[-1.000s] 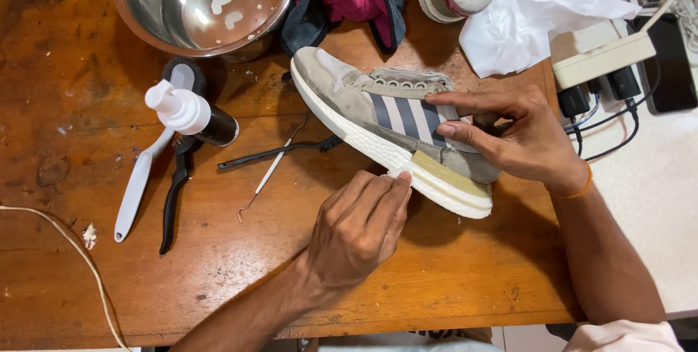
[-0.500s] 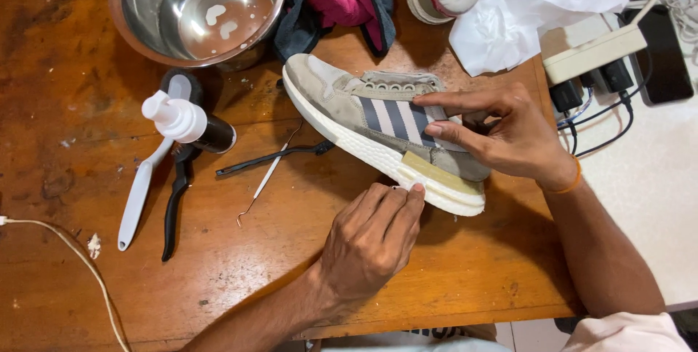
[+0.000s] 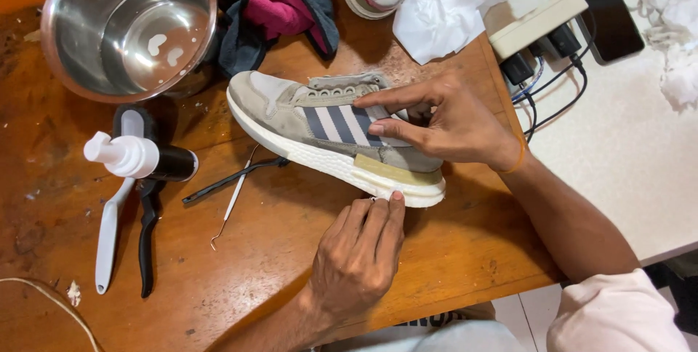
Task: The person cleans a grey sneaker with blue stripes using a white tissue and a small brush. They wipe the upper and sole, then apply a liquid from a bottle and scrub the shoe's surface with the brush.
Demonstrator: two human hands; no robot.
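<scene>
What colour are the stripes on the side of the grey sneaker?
The stripes on the grey suede sneaker are white on a dark navy panel, seen best in the head view.

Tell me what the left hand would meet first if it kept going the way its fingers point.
The left hand points up the picture, its fingertips already at the white sole of the grey sneaker. The sole is first; the right hand lies beyond it.
</scene>
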